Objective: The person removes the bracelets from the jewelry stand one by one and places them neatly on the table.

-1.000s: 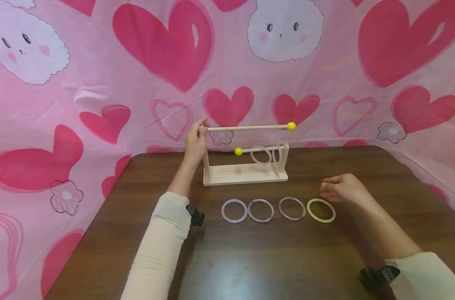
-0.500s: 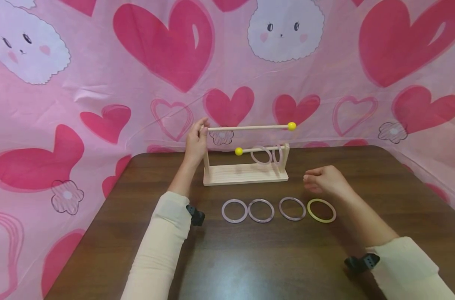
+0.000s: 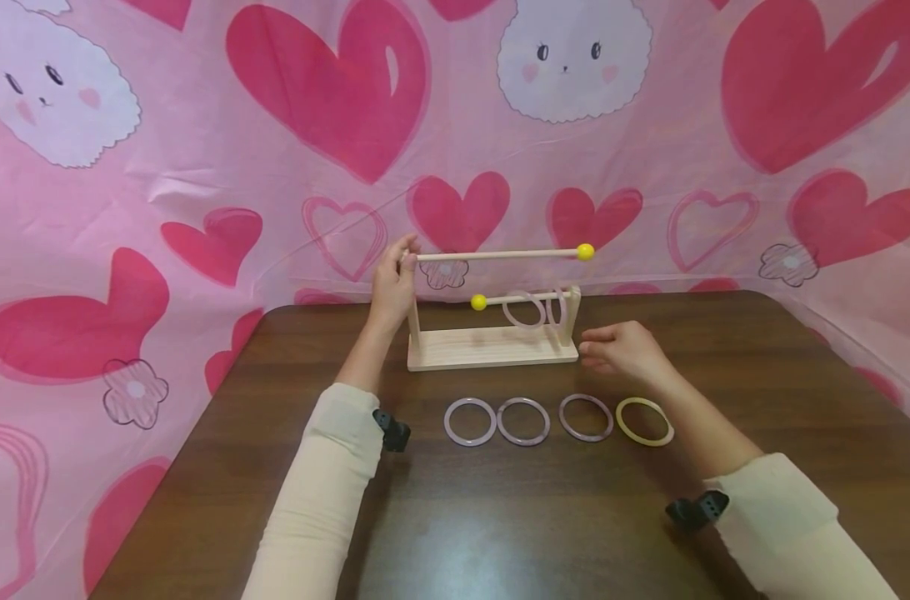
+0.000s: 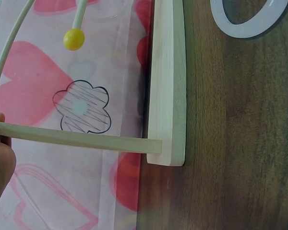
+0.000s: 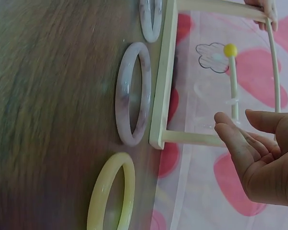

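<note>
A pale wooden bangle stand has a long upper rod and a shorter lower rod, both tipped with yellow balls. My left hand grips the top of its left post, thumb in front. Two translucent pinkish bangles hang on the lower rod near the right post. My right hand holds nothing and hovers just right of the base, thumb apart from loosely extended fingers in the right wrist view. Before the stand lie two lilac bangles, a mottled purple bangle and a yellow bangle.
The dark wooden table ends at a back edge close behind the stand. A pink cloth with hearts hangs behind and at both sides. Dark devices are strapped on both wrists.
My right hand has moved left and slightly away from me, from above the yellow bangle to beside the stand's right end. The left hand, stand and bangles stay put.
</note>
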A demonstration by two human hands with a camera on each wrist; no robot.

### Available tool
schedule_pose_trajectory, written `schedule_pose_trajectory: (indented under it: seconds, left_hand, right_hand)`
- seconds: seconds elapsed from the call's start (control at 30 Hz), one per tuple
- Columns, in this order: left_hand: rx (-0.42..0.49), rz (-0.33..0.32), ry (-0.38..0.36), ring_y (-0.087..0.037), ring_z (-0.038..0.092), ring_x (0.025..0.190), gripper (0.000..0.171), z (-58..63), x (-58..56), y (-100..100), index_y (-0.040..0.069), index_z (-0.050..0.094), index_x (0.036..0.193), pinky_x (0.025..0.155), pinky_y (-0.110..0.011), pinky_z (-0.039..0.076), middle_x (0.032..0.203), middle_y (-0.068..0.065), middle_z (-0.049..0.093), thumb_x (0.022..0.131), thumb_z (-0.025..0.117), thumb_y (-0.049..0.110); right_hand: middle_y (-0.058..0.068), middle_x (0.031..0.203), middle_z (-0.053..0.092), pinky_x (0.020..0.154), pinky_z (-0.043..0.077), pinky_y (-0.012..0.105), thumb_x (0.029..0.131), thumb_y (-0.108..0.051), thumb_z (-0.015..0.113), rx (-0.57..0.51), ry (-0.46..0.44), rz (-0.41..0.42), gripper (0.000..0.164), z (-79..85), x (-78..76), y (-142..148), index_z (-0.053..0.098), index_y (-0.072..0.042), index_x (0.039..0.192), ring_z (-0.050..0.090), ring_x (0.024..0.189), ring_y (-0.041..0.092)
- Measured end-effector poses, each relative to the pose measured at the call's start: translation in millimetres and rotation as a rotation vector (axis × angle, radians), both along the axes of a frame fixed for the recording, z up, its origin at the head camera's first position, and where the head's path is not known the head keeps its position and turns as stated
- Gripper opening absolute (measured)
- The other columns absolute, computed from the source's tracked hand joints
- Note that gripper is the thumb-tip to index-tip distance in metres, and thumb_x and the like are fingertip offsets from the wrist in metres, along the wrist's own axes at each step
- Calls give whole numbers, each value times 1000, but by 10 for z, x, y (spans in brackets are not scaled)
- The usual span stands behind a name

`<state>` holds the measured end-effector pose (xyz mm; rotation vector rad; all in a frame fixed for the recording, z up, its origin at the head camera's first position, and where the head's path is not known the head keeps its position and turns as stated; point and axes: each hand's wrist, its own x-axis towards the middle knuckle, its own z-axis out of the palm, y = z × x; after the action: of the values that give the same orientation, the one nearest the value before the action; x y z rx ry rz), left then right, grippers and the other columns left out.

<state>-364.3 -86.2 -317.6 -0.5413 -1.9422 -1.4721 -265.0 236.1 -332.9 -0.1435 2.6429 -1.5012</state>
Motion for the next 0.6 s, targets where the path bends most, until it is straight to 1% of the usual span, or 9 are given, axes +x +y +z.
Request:
schedule_pose_trajectory:
  seconds: [0.17, 0.3, 0.4, 0.5, 0.6]
  left_hand:
    - [9, -7, 1, -31, 52, 101, 31, -2, 1, -3, -7, 52, 124, 90, -33, 42, 110, -24, 57, 94, 47, 0]
    - [11, -8, 0, -31, 52, 104, 31, 0, 6, -4, -7, 52, 124, 92, -33, 41, 110, -24, 57, 94, 46, 0]
    - [8, -8, 4, -31, 52, 104, 31, 3, 13, -1, -7, 51, 124, 92, -33, 41, 110, -24, 57, 94, 47, 0]
    - [4, -6, 8, -31, 52, 103, 31, 3, 14, 1, -7, 51, 124, 91, -33, 41, 110, -24, 57, 94, 47, 1]
    - [3, -8, 7, -31, 52, 103, 31, 2, 14, 1, -7, 51, 124, 91, -33, 41, 110, -23, 57, 94, 47, 1]
  right_hand:
    - [32, 110, 57, 76, 52, 36, 91, -10, 57, -3, 20, 16, 44, 24, -56, -58, 47, 17, 123, 65, 89, 31]
    - [32, 113, 55, 75, 53, 35, 91, -9, 56, -34, 33, 33, 44, 46, -117, -114, 45, 17, 125, 63, 93, 33]
    - [31, 115, 54, 78, 52, 37, 92, -9, 55, -60, 39, 51, 44, 47, -172, -157, 44, 17, 126, 62, 95, 34]
    - [31, 115, 54, 79, 51, 39, 92, -8, 55, -64, 62, 61, 42, 38, -229, -205, 46, 16, 125, 63, 94, 33]
    - [31, 110, 57, 75, 52, 35, 91, -7, 55, -43, 90, 52, 39, 26, -283, -255, 49, 16, 123, 64, 91, 32]
